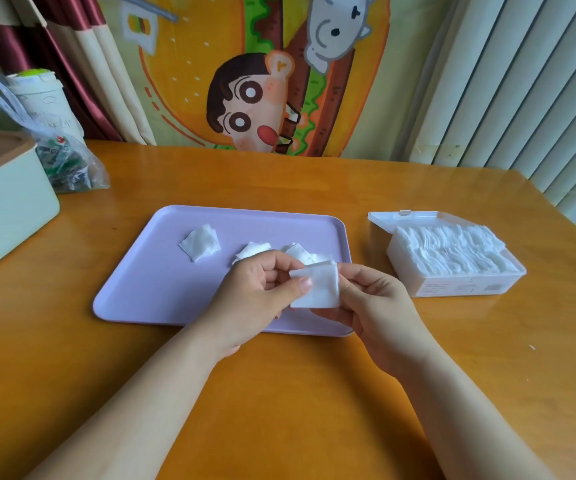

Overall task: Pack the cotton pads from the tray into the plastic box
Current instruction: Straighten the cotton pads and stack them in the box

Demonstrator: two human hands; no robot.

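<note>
Observed: left hand (255, 299) and right hand (376, 306) pinch a square cotton pad stack (317, 289), flat face nearward, over the tray (148, 278). The plastic box (452, 287), long axis left-right, stands open at right.

green bin (6, 202) | plastic bag (68, 161) (beside bin) | cartoon cloth (245, 81)

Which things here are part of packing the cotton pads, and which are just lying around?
In the job: tray, loose pads, held pads, plastic box, left hand, right hand.
Lying about: green bin, plastic bag, white cup.
</note>
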